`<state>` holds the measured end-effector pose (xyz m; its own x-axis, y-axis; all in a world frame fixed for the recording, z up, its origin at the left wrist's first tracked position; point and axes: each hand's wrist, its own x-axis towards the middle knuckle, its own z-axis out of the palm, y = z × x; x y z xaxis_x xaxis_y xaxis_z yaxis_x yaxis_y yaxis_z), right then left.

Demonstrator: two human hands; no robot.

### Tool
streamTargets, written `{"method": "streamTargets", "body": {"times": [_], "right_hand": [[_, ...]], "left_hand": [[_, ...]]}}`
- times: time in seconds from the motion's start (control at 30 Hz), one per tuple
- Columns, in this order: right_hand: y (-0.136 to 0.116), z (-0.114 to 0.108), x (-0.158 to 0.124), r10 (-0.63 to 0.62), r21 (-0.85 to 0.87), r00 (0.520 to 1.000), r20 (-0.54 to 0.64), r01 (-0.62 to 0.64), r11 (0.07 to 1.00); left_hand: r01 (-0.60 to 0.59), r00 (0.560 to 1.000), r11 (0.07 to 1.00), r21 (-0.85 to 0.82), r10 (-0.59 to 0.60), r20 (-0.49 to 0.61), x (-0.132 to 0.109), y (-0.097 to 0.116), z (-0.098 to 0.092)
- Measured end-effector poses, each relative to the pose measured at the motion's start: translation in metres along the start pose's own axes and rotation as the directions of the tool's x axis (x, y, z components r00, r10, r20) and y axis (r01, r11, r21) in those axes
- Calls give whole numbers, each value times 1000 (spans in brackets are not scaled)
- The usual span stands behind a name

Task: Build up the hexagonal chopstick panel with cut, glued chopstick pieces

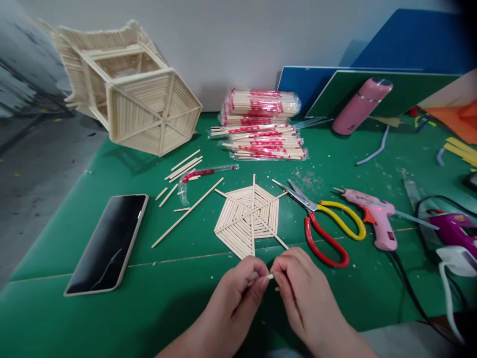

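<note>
My left hand (238, 291) and my right hand (298, 288) meet at the near edge of the green table, fingertips pinched together on a short bit of wooden stick (269, 276). Both hands are closed around it. Just beyond them lies a flat hexagonal web of glued sticks (248, 216). A long single stick (186, 214) lies to its left. Scissors with a red and a yellow handle (324, 223) lie to the right of the web, and a pink glue gun (374, 214) lies further right.
A phone (108, 243) lies face up at the left. A large stick-built structure (130, 89) stands at the back left. Packs of wrapped chopsticks (261, 124) and a pink bottle (361, 104) are at the back. Cables and a purple tool (454, 231) crowd the right.
</note>
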<state>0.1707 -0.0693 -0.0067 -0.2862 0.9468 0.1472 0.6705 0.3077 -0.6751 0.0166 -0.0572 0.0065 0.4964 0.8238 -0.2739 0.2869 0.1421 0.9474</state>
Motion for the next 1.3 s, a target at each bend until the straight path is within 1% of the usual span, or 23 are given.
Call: {"method": "streamTargets", "body": {"times": [0.03, 0.1, 0.17, 0.27, 0.3, 0.33, 0.37, 0.47, 0.57, 0.67, 0.8, 0.87, 0.97, 1.0, 1.03, 1.1, 1.17, 1.2, 1.23, 1.3], "right_hand": [[2, 0, 0, 12, -35, 999, -35, -13, 999], [10, -3, 2, 70, -92, 991, -116, -81, 992], [20, -10, 3, 149, -101, 974, -174, -168, 981], [40, -25, 3, 219, -94, 960, -172, -237, 967], [47, -30, 2, 230, -115, 956, -182, -254, 960], [54, -34, 2, 236, -147, 949, -210, -269, 952], [62, -37, 2, 235, -184, 940, -247, -284, 941], [81, -43, 3, 189, -296, 918, -349, -299, 907], [91, -45, 4, 142, -357, 908, -394, -293, 887], [90, -43, 5, 126, -353, 901, -415, -286, 891], [86, -41, 6, 136, -300, 905, -404, -271, 914], [88, -43, 4, 150, -282, 891, -429, -289, 915], [95, -48, 1, 166, -283, 852, -497, -340, 897], [97, -50, 0, 162, -299, 852, -497, -344, 890], [99, -51, 0, 155, -332, 864, -479, -342, 879], [103, -53, 2, 140, -442, 899, -416, -334, 832], [107, -54, 5, 152, -563, 922, -357, -342, 753], [109, -55, 6, 175, -605, 925, -338, -356, 712], [111, -55, 8, 205, -631, 924, -324, -372, 680], [115, -57, 10, 268, -652, 917, -295, -398, 646]], "left_hand": [[-26, 1000, 999, 26, 26, 13, 0, 1, 0], [-113, 993, 989, 93, 111, 29, -1, 3, -1], [-203, 979, 964, 173, 206, -1, 1, 2, -3], [-299, 931, 898, 323, 348, -107, 11, -4, -7], [-325, 911, 868, 376, 394, -123, 17, -7, -9], [-333, 899, 842, 424, 419, -125, 22, -10, -11], [-333, 897, 820, 465, 428, -112, 28, -14, -12], [-314, 911, 766, 560, 409, -49, 40, -23, -15], [-314, 915, 720, 620, 402, -4, 44, -30, -16], [-324, 908, 710, 624, 419, -5, 44, -32, -17], [-328, 894, 717, 615, 447, -44, 43, -34, -22], [-339, 880, 713, 614, 472, -62, 43, -36, -25], [-364, 850, 690, 626, 520, -79, 43, -38, -24], [-368, 838, 681, 634, 538, -91, 43, -38, -24], [-371, 824, 674, 639, 556, -108, 43, -38, -22], [-372, 799, 679, 632, 581, -155, 41, -36, -20], [-359, 796, 729, 582, 565, -216, 38, -32, -20], [-343, 806, 770, 538, 535, -251, 36, -30, -20], [-315, 823, 816, 485, 489, -289, 35, -28, -20], [-240, 855, 899, 366, 375, -359, 31, -25, -22]]}}
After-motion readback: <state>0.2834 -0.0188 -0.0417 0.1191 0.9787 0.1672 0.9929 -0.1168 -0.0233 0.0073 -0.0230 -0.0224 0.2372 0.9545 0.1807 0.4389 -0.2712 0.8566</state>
